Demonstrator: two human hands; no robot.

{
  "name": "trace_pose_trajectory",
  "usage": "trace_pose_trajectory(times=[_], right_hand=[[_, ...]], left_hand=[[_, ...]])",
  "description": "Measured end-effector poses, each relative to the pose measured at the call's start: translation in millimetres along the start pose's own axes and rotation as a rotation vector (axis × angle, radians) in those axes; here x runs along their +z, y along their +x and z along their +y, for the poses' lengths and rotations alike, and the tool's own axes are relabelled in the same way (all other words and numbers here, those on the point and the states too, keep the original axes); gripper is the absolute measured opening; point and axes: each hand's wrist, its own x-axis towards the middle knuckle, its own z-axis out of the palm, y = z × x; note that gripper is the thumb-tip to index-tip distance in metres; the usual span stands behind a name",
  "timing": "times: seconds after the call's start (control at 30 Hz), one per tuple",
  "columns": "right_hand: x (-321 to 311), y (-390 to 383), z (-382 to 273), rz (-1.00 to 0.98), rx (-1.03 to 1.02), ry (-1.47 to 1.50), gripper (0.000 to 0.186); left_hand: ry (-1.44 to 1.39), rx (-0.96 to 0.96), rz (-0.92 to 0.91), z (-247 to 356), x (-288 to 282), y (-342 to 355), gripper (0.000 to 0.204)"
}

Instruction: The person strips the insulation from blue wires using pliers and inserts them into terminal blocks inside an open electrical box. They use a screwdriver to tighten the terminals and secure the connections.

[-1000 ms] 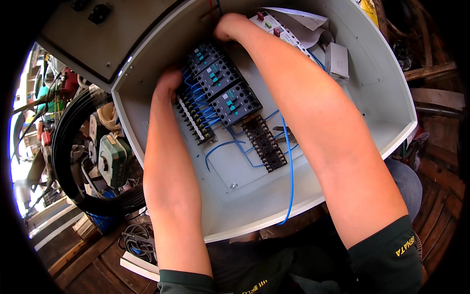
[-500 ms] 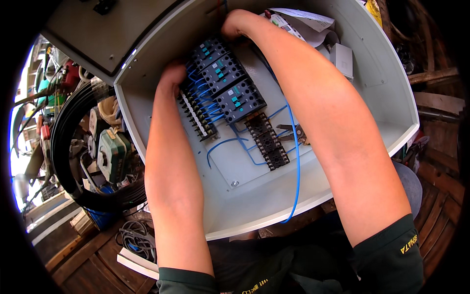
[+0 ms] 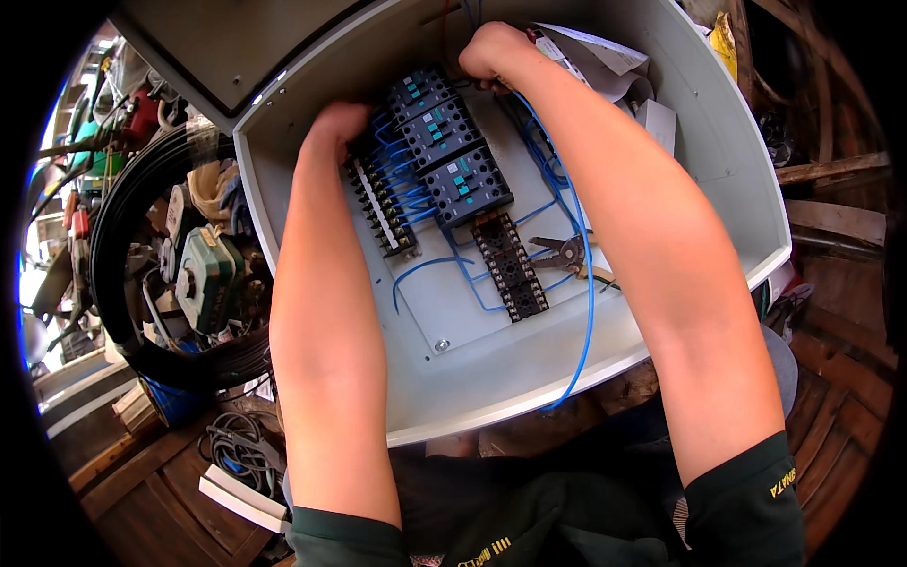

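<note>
Both my hands are deep inside a grey metal enclosure (image 3: 416, 413). My left hand (image 3: 340, 125) is at the far end of a terminal strip (image 3: 380, 208); its fingertips are hidden. Beyond the far end of the black contactors (image 3: 463, 184), my right hand (image 3: 493, 55) is curled closed, and what its fingers hold cannot be made out. A long blue wire (image 3: 590, 283) emerges near that wrist and loops over the enclosure's near rim. Short blue wires (image 3: 413, 192) join the strip to the contactors. Black relay sockets (image 3: 510, 269) sit on the backplate nearer to me.
Pliers (image 3: 564, 253) lie right of the sockets, partly under my right forearm. Paper (image 3: 605, 52) and a white box (image 3: 657, 126) rest along the right side. Outside, a black cable coil (image 3: 118, 246) and a green case (image 3: 210, 269) stand on the left.
My view has shifted slightly. My right hand has moved a little to the right, its curled fingers now partly showing. More of the blue wires and the pliers shows beside my right forearm.
</note>
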Motion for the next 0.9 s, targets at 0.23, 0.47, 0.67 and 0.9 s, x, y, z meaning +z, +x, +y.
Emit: trace_pose_trajectory(times=[0.23,0.47,0.67,0.9], right_hand=[[-12.7,-4.4,20.7,0.23,-0.092,-0.201,0.027],[-11.4,-1.4,20.7,0.231,-0.162,-0.105,0.038],[-15.5,15.7,35.2,0.178,-0.265,-0.127,0.039],[-18.9,26.5,43.7,0.165,-0.286,-0.12,0.038]], left_hand=[[0.601,0.7,0.154,134.5,30.1,-55.3,0.036],[0.636,0.625,-0.091,132.6,52.5,-12.9,0.037],[0.615,0.655,-0.112,132.9,52.4,-14.3,0.035],[0.497,0.745,-0.051,122.9,57.7,-11.6,0.033]])
